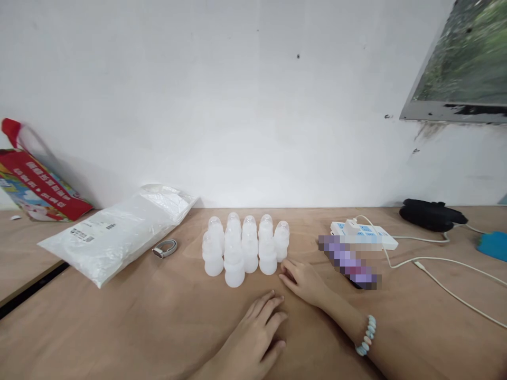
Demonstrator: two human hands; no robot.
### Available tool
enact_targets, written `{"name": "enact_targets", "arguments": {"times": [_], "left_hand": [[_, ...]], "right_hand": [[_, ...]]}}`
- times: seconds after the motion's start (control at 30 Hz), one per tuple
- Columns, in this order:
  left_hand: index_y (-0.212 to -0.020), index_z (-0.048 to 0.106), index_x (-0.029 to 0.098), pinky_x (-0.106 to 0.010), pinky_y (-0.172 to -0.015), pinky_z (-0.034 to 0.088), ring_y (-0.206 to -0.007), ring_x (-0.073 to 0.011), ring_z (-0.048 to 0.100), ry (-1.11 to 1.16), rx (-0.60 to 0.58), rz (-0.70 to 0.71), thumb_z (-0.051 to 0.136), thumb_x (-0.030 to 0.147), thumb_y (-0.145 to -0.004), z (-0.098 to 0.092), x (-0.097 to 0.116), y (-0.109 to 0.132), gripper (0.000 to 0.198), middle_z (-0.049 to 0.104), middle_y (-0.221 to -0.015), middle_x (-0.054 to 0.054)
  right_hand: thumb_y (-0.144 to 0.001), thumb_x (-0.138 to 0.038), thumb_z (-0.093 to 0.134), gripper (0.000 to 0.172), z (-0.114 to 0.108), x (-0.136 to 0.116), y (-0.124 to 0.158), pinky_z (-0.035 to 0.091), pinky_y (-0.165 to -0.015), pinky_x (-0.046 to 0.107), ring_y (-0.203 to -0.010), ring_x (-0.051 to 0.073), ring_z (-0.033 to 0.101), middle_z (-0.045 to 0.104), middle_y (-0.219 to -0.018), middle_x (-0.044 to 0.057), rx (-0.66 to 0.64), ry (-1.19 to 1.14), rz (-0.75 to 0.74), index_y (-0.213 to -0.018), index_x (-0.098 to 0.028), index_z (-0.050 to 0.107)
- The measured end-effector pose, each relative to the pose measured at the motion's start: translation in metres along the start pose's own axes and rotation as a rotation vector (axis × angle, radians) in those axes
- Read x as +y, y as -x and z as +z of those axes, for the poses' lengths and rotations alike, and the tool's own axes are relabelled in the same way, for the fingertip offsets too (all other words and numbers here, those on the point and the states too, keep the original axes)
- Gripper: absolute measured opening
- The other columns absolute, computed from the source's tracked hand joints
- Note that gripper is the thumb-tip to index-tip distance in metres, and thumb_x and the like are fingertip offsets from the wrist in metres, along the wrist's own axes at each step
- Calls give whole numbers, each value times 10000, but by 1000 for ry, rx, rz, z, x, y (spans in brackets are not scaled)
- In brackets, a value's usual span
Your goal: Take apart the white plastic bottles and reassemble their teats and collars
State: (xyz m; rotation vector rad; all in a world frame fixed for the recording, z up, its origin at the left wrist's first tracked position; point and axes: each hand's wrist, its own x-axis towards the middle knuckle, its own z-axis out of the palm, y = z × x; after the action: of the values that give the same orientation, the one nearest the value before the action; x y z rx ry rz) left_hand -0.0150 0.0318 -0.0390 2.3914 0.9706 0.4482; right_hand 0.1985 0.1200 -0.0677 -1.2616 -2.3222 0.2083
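Several small frosted white bottles (234, 264) with clear domed tops stand upright in a close group on the wooden table (166, 322). My left hand (255, 332) lies on the tabletop in front of them, fingers spread and holding nothing. To the right of the group rests my right hand (304, 282), loosely curled with a gap between thumb and fingers; nothing shows in it. Its fingertips are close to the front right bottle (268, 258); whether they touch it I cannot tell. A beaded bracelet (367, 335) circles my right wrist.
At left lie a white plastic bag (119, 232), a grey watch-like band (165, 248) and a red printed bag (43, 184). On the right are a phone (350, 262), partly blurred out, a power strip (376, 237) with cables, a black case (431, 214) and a blue item (493, 245). A white wall (245, 105) rises behind.
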Motion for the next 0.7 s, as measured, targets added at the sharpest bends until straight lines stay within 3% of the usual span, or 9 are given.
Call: {"name": "enact_targets", "arguments": {"times": [0.1, 0.13, 0.23, 0.3, 0.4, 0.47, 0.53, 0.63, 0.7], "left_hand": [[-1038, 645, 289, -380, -886, 526, -962, -228, 646, 43, 50, 177, 427, 156, -909, 3, -15, 19, 287, 704, -1033, -38], [-1004, 639, 298, -375, -830, 528, -888, -229, 641, 56, 176, 231, 434, 193, -911, 2, -24, 26, 248, 689, -960, -38], [-938, 550, 302, -422, -855, 479, -903, -248, 562, 157, 937, -106, 461, 290, -924, -14, -60, 38, 90, 573, -929, -14], [-986, 491, 283, -443, -932, 444, -1000, -265, 518, 293, 1239, -351, 515, 393, -881, -37, -86, 34, 154, 514, -1001, -13], [-1037, 497, 245, -445, -933, 471, -1047, -279, 540, 405, 1196, -408, 587, 486, -801, -73, -119, 14, 350, 535, -1083, -44], [-1077, 512, 219, -455, -929, 495, -1045, -282, 584, 507, 1107, -401, 521, 592, -815, -88, -133, -1, 456, 578, -1131, -84], [-1168, 499, 204, -472, -886, 534, -1031, -290, 631, 604, 1017, -380, 352, 705, -852, -91, -139, -12, 610, 621, -1142, -126], [-1283, 475, 244, -489, -874, 552, -1131, -301, 628, 672, 839, -304, 219, 806, -836, -88, -138, -12, 762, 637, -1208, -134], [-1298, 481, 272, -484, -914, 532, -1237, -293, 573, 582, 728, -283, 214, 814, -835, -89, -133, -6, 762, 610, -1276, -108]], "right_hand": [[-889, -186, 471, 110, -7, 7, 12, 403, -644, 309, -710, 215, 588, 643, -791, 40, 0, 30, 26, -787, -227, 482], [-888, -187, 463, 121, -9, 10, 16, 404, -644, 316, -709, 222, 588, 640, -783, 44, 2, 40, 36, -774, -228, 473], [-898, -203, 431, 165, -16, 24, 28, 408, -631, 333, -691, 235, 587, 625, -750, 55, 19, 63, 72, -736, -232, 448], [-905, -214, 417, 186, -18, 32, 31, 416, -619, 342, -670, 243, 589, 616, -719, 55, 30, 70, 96, -722, -233, 447], [-913, -240, 433, 175, -16, 40, 27, 452, -632, 365, -668, 251, 609, 625, -710, 53, 39, 56, 123, -749, -229, 493], [-912, -305, 492, 105, -11, 42, 18, 496, -724, 411, -806, 278, 647, 669, -861, 86, 63, 38, 135, -911, -216, 549], [-855, -401, 617, 461, -3, 43, 6, 491, -898, 483, -1089, 325, 610, 623, -1186, 159, 133, -88, 140, -1238, -193, 466], [-695, -492, 789, 1131, 12, 38, -15, 353, -1103, 563, -1405, 362, 357, 301, -1539, 209, 212, -491, 111, -1509, -230, 48], [-632, -496, 840, 1266, 19, 30, -27, 259, -1165, 569, -1476, 361, 216, 184, -1599, 177, 199, -668, 83, -1520, -288, -38]]}}
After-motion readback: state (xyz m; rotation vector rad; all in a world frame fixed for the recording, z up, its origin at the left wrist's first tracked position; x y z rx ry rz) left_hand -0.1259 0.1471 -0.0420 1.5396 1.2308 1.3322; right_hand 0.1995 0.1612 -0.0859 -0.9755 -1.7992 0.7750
